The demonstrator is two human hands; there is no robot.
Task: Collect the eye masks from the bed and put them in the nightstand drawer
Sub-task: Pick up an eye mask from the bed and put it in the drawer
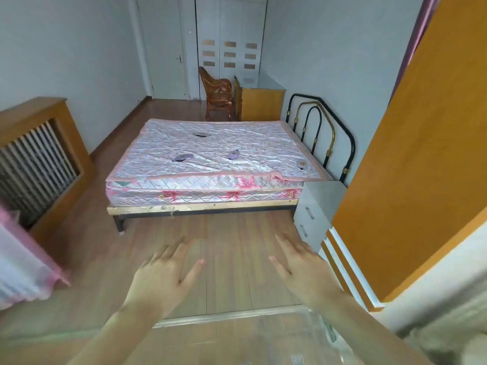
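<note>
Four eye masks lie on the bed (210, 151), well ahead of me; nearest the nightstand (320, 204) is the mask (301, 164) by its corner. My right hand (300, 262) is closer to it; left hand (164, 272) too spreads empty.

Both hands, left (166, 270) and right (303, 264), spread empty over floor. Four eye masks (182, 157) on bed (184, 188); grey nightstand (320, 204) beside it, drawers closed.

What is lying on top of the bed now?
On the bed lie four eye masks: and. A pink quilted cover hides whatever is underneath.
</note>
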